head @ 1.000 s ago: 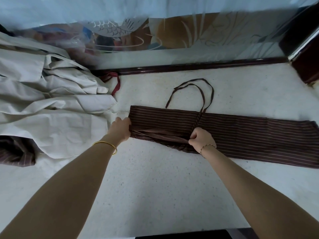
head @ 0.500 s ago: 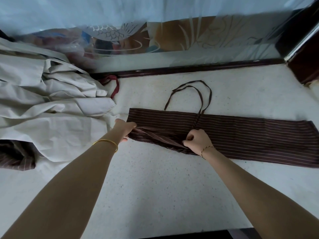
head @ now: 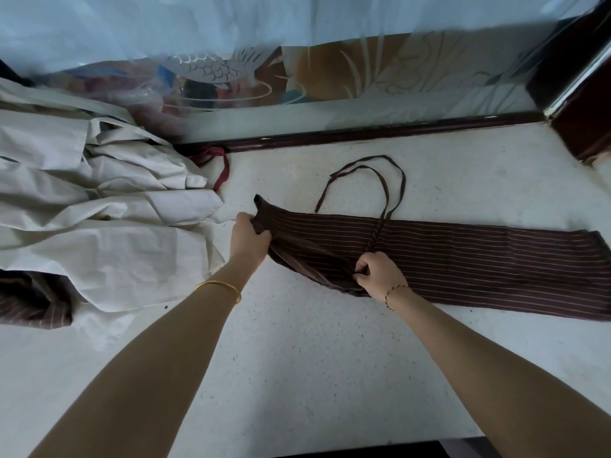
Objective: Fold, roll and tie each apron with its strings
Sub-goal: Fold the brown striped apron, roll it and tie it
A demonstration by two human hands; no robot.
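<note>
A dark brown striped apron (head: pixel 463 259), folded into a long band, lies across the white table (head: pixel 297 358). Its thin strings (head: pixel 380 180) loop on the table behind it. My left hand (head: pixel 246 238) grips the apron's left end, which is lifted off the table with its corner pointing up. At the band's near edge, around the middle, my right hand (head: pixel 377 276) pinches the cloth.
A heap of cream aprons (head: pixel 99 219) fills the left of the table, with a red strap (head: pixel 221 166) at its far edge and another brown striped apron (head: pixel 33 305) under its near side. A glass panel (head: pixel 330 87) with a dark frame bounds the back.
My left hand has raised the apron's left end off the table and drawn it slightly right. My right hand has kept its pinch on the near edge.
</note>
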